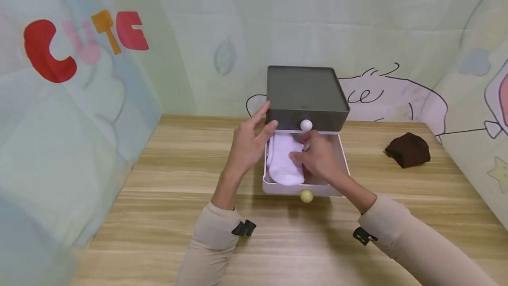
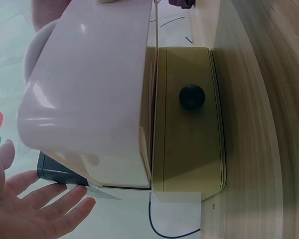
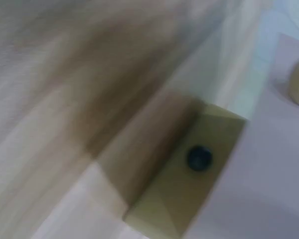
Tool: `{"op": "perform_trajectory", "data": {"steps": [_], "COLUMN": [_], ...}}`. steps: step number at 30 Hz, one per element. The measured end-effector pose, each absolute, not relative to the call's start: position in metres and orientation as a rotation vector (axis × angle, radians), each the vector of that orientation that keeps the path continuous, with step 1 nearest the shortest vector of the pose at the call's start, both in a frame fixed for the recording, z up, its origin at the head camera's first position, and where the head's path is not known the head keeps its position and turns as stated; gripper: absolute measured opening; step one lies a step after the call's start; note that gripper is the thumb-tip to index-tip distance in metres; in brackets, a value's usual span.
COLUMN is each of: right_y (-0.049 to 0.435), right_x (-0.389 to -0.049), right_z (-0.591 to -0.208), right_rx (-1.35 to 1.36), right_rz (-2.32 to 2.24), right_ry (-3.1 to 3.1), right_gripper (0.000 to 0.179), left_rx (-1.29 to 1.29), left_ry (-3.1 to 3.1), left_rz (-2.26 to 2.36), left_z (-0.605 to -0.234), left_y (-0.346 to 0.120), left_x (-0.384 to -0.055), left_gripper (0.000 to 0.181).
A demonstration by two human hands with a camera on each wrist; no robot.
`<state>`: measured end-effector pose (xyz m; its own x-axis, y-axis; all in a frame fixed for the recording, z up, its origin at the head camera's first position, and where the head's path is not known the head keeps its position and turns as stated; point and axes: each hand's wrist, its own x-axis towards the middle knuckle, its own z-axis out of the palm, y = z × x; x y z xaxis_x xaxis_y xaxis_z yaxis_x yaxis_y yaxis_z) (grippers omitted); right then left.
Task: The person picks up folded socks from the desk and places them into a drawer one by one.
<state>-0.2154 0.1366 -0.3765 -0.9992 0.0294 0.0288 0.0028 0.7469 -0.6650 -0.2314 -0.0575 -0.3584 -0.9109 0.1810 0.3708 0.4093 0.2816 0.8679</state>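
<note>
A white sock [image 1: 285,162] lies lengthwise in the pulled-out white drawer [image 1: 274,187], along its left side. My right hand [image 1: 319,158] reaches into this drawer with bent fingers and pinches the sock's right edge; the fingertips are partly hidden. My left hand [image 1: 248,144] has its fingers extended beside the left front corner of the dark grey top drawer [image 1: 285,119]. In the left wrist view, the spread fingers [image 2: 55,209] touch the dark unit near the white drawer. Something reddish, too hidden to name, shows under the right hand.
Below the white drawer is a closed yellowish drawer [image 2: 189,144] with a dark knob [image 2: 192,97]. The white drawer has a yellow knob [image 1: 306,196], the top one a white knob [image 1: 306,125]. A crumpled dark brown cloth [image 1: 409,150] lies right on the wooden table [image 1: 190,162]; printed curtains stand behind.
</note>
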Motion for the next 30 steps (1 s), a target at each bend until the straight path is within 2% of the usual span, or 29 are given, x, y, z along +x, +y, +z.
{"op": "perform_trajectory", "data": {"steps": [3, 7, 10, 15, 25, 30], "right_y": [0.144, 0.153, 0.154, 0.149, 0.149, 0.142], "right_x": [-0.210, -0.204, -0.200, -0.198, -0.193, -0.186], "right_z": [-0.367, -0.358, -0.357, -0.362, -0.359, -0.356], "right_rx": [0.009, 0.104, 0.239, 0.433, 0.767, 1.031], "right_rz": [1.264, 1.698, 1.917, 2.035, 1.827, 1.449], "right_ry": [-2.878, -2.831, -2.899, -3.010, -3.102, -3.124], "right_gripper": [0.030, 0.019, 0.020, 0.022, 0.025, 0.027], "left_rx": [-0.566, -0.588, -0.588, -0.574, -0.550, -0.542], "left_ry": [-2.342, -2.326, -2.320, -2.324, -2.359, -2.372], "left_rz": [-1.659, -1.642, -1.632, -1.650, -1.643, -1.625], "left_z": [-0.363, -0.362, -0.361, -0.361, -0.363, -0.364], "left_y": [-0.055, -0.052, -0.052, -0.052, -0.054, -0.057], "left_x": [-0.235, -0.236, -0.236, -0.236, -0.236, -0.234], "left_gripper": [0.055, 0.054, 0.055, 0.054, 0.054, 0.055]}}
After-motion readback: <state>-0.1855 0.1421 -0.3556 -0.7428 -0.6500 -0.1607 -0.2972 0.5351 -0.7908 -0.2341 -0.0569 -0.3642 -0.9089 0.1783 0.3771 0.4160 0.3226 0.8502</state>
